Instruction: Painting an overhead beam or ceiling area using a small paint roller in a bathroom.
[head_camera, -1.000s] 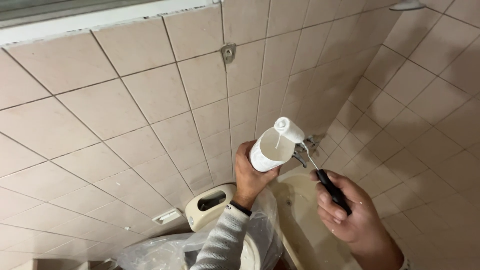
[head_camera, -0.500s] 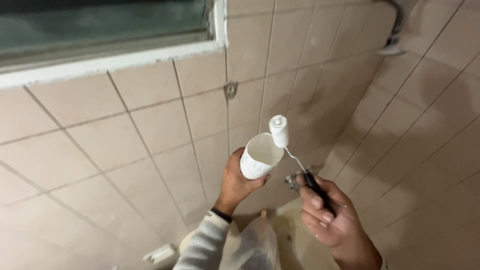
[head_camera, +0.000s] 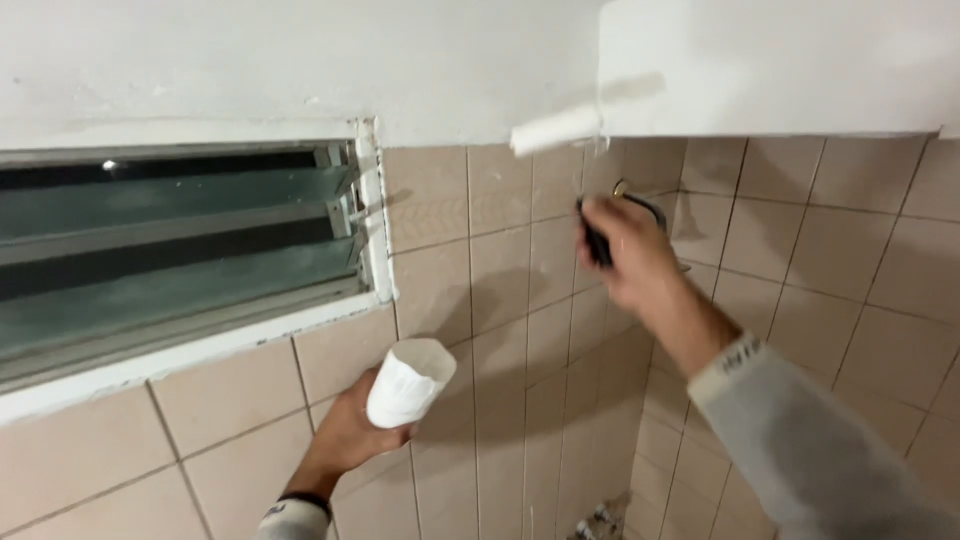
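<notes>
My right hand (head_camera: 630, 252) is raised and grips the black handle of a small paint roller (head_camera: 557, 130). The roller's white sleeve lies against the white painted wall band, just above the top row of beige tiles, near the room corner. My left hand (head_camera: 350, 432) is lower and holds a white cup-shaped container (head_camera: 408, 382), open mouth tilted up, in front of the tiled wall below the window's right corner.
A louvred glass window (head_camera: 170, 250) with a white frame fills the left. Beige wall tiles (head_camera: 500, 260) cover both walls that meet at a corner. A white painted band (head_camera: 300, 70) runs above. A metal tap fitting (head_camera: 605, 522) shows at the bottom.
The view has swung upward. My right hand lifted the roller from the container up to the white wall band. My left hand with the container dropped lower and to the left.
</notes>
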